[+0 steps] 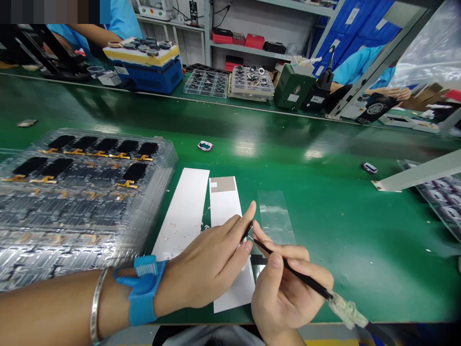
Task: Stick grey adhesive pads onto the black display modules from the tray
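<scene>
My left hand [205, 262] hangs over the white paper strips, a blue wrist strap [142, 288] and a silver bangle [95, 307] on its wrist. Its thumb and fingertips pinch a small dark piece [247, 231], too small to identify. My right hand [286, 298] holds black tweezers [291, 264], whose tip reaches that piece. Beneath my hands lie a white strip [182, 211], a second white strip [225, 206] with a tan patch, and a clear film strip [275, 216]. Stacked clear trays of black phone screens with ribbon cables [90, 192] sit beside my left forearm.
A green mat [324, 192] covers the bench, with small loose parts [205, 145] on it. A pale metal upright [418, 170] crosses the right side above another tray [439, 197]. Farther back stand a blue machine [144, 72] and parts trays [251, 84]. A co-worker's blue sleeve [86, 33] shows behind.
</scene>
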`<state>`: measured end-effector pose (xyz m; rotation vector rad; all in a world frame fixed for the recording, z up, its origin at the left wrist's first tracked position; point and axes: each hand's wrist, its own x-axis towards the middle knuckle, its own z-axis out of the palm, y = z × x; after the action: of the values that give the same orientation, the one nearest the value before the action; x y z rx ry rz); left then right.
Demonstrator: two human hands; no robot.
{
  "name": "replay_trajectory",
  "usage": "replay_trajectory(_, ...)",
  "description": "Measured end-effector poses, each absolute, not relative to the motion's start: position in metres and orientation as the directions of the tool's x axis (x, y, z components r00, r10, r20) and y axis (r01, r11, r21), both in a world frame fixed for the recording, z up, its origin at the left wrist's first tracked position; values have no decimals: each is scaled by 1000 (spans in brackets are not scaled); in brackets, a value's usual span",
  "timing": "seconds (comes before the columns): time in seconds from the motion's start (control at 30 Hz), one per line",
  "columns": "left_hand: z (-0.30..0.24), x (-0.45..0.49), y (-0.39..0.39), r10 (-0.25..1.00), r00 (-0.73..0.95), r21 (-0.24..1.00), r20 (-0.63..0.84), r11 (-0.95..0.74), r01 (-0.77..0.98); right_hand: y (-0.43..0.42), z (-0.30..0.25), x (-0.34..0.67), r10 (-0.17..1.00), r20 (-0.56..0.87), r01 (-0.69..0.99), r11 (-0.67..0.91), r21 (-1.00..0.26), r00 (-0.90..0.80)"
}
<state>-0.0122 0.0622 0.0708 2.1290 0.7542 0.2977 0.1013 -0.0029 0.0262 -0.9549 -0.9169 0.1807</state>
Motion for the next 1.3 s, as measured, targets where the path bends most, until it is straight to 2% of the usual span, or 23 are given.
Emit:
replay_trajectory(0.33,71,-12,63,622,779,787,-74,-443,429,2,29,98,515,527,160,596,-787,676)
replay_trajectory(0.73,69,-12,63,629,772,767,-85,-454,454,1,26,99,533,537,223,542,-810,653)
replay_trajectory(0.97,69,-11,64,638,761,760,-116,-436,481,3,24,100,567,449,116,527,-842,690)
replay_trajectory(1.13,69,-11,64,636,763,758,-119,-438,483,3,22,101,579,437,133,491,-861,688)
replay_trajectory(1.3,70,-11,64,636,763,763,-118,-434,480,3,22,102,574,448,110,526,-843,686)
